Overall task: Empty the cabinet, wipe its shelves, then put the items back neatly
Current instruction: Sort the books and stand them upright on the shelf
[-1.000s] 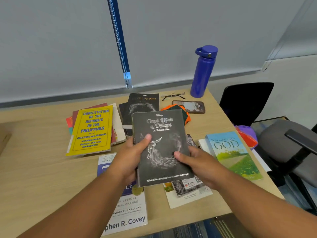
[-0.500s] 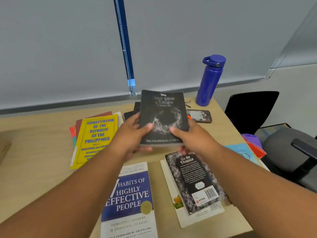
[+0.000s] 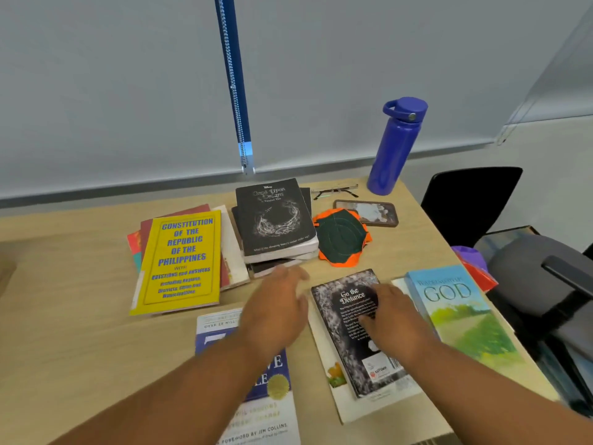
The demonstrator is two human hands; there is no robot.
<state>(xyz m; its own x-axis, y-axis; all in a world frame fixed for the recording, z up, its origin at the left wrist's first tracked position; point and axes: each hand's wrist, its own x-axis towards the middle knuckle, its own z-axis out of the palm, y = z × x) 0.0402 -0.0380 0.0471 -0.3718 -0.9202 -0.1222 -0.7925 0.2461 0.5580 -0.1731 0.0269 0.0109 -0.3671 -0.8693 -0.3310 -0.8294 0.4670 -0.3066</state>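
My left hand (image 3: 276,313) hovers flat over the table (image 3: 64,332), fingers out straight, a bit blurred, holding nothing. My right hand (image 3: 396,319) rests on the black paperback (image 3: 345,319), fingers bent, tips down on its cover; as far as I can tell it isn't wrapped round it.

Nearest me, a blue-and-white book (image 3: 256,409) lies flat, partly under my left forearm. The black paperback lies barcode side up on a pale booklet (image 3: 356,409). Just right of those is a sky-blue book (image 3: 455,316) with GOD on the cover, close to the table's right edge.

Further out on the left, a yellow book (image 3: 181,261) tops a small pile of red and white ones. In the middle, a dark book (image 3: 272,216) tops a stack of similar black ones, just beyond my left fingertips and untouched. An orange-and-green cloth (image 3: 341,239) sits just beside that stack, with a phone (image 3: 369,213) right behind it. Past them are glasses (image 3: 333,190), then a blue bottle (image 3: 394,149) upright at the far right corner.

A black chair (image 3: 471,200) stands off the table's right side, with a grey chair (image 3: 526,271) nearer me. A grey blind (image 3: 112,91) with a bead chain (image 3: 236,91) hangs at the back.
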